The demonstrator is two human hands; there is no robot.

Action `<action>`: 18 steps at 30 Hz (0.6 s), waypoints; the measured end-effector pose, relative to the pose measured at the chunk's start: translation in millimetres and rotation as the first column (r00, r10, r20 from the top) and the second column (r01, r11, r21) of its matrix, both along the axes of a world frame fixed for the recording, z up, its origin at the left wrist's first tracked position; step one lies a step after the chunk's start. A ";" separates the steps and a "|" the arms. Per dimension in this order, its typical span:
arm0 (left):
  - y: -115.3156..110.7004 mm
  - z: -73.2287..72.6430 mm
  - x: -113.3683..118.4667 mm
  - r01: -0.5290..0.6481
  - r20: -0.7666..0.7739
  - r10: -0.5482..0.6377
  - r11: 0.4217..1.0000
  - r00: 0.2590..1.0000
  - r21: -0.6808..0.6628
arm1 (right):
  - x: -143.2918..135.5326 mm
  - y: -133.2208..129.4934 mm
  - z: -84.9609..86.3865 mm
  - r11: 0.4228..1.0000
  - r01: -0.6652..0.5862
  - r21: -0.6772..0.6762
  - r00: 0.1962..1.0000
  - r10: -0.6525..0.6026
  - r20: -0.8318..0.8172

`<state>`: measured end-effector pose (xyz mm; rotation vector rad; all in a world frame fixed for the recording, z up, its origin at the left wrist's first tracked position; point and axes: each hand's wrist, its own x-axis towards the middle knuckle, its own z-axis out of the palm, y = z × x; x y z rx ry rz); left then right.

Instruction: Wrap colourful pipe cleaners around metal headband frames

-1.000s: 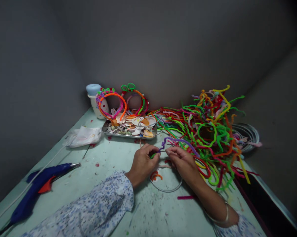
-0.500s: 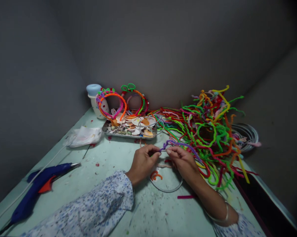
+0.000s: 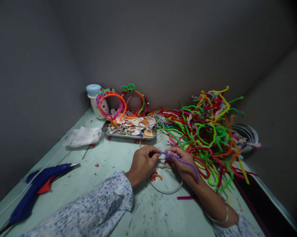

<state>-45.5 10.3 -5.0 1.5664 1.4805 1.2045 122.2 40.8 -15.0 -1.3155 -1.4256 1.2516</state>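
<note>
A fuzzy purple pipe cleaner [image 3: 187, 163] runs from between my fingertips across the back of my right hand to the wrist. My left hand [image 3: 143, 163] pinches its short end with thumb and forefinger. Close beside, my right hand [image 3: 184, 163] is closed with its fingertips at the same purple stem. A thin grey wire hoop [image 3: 166, 192] curves below both hands; its upper part is hidden by them, so I cannot tell how it meets the fingers. Inside the hoop's outline is a curled orange pipe cleaner piece [image 3: 155, 177]. A short magenta piece [image 3: 185, 197] lies near my right forearm.
A metal tray [image 3: 128, 135] of shells stands at the back, with decorated headbands [image 3: 125, 105] and a blue-lidded jar [image 3: 94, 102] behind. Tangled pipe cleaners [image 3: 212, 131] and coiled wire [image 3: 252, 135] fill the right. On the left are a blue glue gun [image 3: 32, 191] and a plastic bag [image 3: 83, 137].
The purple pipe cleaner's long end has swung from behind my right hand to the front, draping over it toward the wrist. Both hands stay in nearly the same place.
</note>
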 end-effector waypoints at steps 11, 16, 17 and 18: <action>-0.6 1.5 -0.6 0.003 -0.053 -0.001 0.999 0.999 0.038 | -1.3 -0.7 -1.2 1.000 0.012 -0.014 1.000 -0.012 -0.013; 1.1 0.3 -1.7 -0.012 -0.033 0.013 1.000 0.999 0.028 | 2.7 -1.5 -2.1 1.000 -0.011 0.012 1.000 0.011 0.014; 1.5 -0.2 -2.0 -0.019 -0.032 0.020 0.999 0.999 0.026 | 2.6 -2.0 -0.4 1.000 -0.015 0.018 1.000 0.015 0.015; 1.9 -0.7 -2.4 -0.026 -0.029 0.027 0.999 0.999 0.026 | 2.2 -2.4 1.4 0.999 -0.011 0.033 1.000 0.010 0.030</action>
